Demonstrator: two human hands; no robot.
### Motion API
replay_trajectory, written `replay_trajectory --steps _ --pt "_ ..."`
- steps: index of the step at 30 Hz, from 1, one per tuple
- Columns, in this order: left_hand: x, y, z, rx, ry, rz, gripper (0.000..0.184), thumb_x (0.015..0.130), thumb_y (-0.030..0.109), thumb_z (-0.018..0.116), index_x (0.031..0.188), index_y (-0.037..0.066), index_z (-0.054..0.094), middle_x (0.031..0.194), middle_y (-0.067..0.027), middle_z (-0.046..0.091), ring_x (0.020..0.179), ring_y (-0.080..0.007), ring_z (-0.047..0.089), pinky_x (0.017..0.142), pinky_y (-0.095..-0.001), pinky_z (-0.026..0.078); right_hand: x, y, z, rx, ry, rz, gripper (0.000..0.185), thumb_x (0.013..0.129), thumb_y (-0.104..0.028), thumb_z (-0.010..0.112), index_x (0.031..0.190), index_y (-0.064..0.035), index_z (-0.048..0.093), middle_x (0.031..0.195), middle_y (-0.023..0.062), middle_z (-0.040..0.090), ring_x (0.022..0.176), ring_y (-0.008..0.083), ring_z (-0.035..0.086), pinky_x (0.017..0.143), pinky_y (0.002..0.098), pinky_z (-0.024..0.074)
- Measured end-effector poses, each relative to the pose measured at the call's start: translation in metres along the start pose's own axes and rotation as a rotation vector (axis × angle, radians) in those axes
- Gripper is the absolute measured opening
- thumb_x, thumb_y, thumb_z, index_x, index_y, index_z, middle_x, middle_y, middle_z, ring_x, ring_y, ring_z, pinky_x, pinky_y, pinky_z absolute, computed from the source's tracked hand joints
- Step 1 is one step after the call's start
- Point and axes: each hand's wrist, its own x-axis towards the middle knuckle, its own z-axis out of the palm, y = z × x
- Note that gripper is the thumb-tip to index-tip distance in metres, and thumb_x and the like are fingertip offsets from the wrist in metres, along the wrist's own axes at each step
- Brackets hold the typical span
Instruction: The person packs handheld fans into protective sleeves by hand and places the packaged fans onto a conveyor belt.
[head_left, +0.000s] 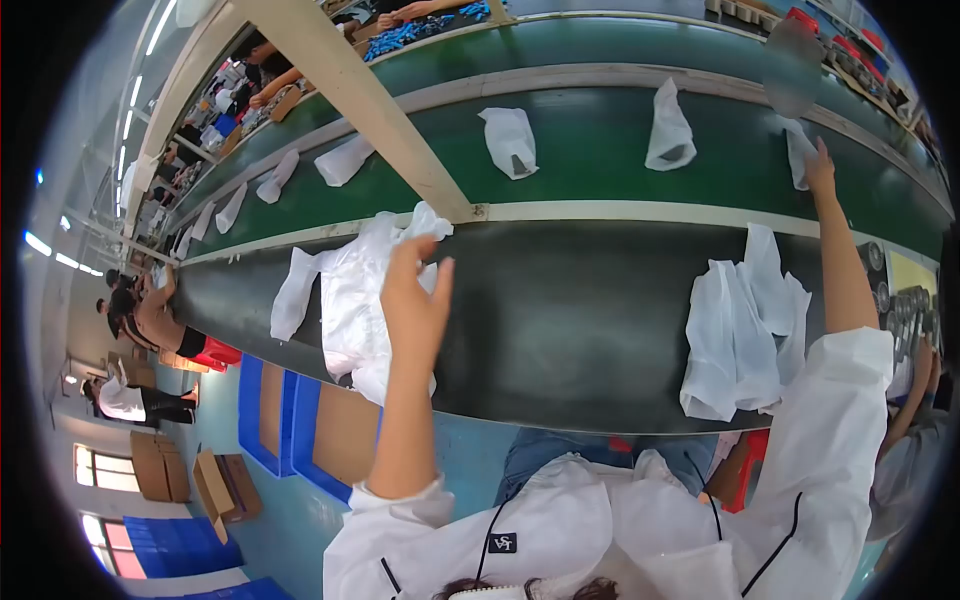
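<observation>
Two bare hands are working over two surfaces: a dark table (560, 310) in front of the person and a green belt (590, 170) beyond it. The left hand (432, 270) is hovering open over the table, thumb and fingers spreading, beside one heap of white bags (352, 300). The heap is overlapping too much for an exact count; one separate-looking bag (295, 295) is lying against its left side. The right hand (821, 170) is reaching across to the green belt, its fingers meeting the right edge of one white bag (798, 150); whether they are closing on it, I cannot tell.

Two more bags are lying right of the slanting post (350, 90), a near one (510, 143) and a farther-right one (670, 130), both showing a greyish patch at the lower end. At least five are lying left of the post, getting smaller toward the far end. A second group, at least three overlapping bags (725, 340), is resting at the right of the table.

Two blue crates (285, 425) are standing on the floor, left of the person. One black patch (503, 543) is showing on the white jacket (570, 510), carrying pale letters too unclear to read surely. No writing is readable on the bags.
</observation>
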Motion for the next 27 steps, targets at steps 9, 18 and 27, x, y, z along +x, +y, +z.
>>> replay_trajectory --steps 9,18,27 --pt "0.071 -0.131 0.075 0.477 0.053 0.209 0.028 0.081 0.009 0.061 0.107 0.000 0.064 0.103 -0.0210 0.065 0.100 -0.0397 0.060 0.090 -0.0459 0.047 -0.174 -0.061 -0.236 0.302 -0.027 -0.331 0.038 0.091 -0.019 0.064 0.127 -0.0097 0.057 0.125 0.0126 0.059 0.113 0.0304 0.058 0.097 0.0385 0.0458" --pt "-0.010 0.044 0.053 -0.840 -0.056 -0.041 0.032 0.099 0.013 0.056 0.128 -0.002 0.052 0.117 -0.0127 0.062 0.107 -0.0196 0.061 0.093 -0.0328 0.049 -0.246 0.032 -0.301 -0.057 -0.239 0.138 0.052 0.083 -0.035 0.072 0.125 -0.0097 0.054 0.094 0.0156 0.065 0.088 0.0280 0.064 0.078 0.0374 0.0498" --pt "-0.086 0.024 0.141 -0.647 -0.153 -0.309 0.043 0.090 0.009 0.064 0.129 0.006 0.046 0.121 -0.0107 0.052 0.109 -0.0229 0.056 0.089 -0.0359 0.049 -0.214 0.006 -0.245 -0.396 -0.408 0.096 0.068 0.075 -0.044 0.076 0.129 -0.0120 0.049 0.114 0.0214 0.061 0.103 0.0392 0.062 0.086 0.0457 0.0495"
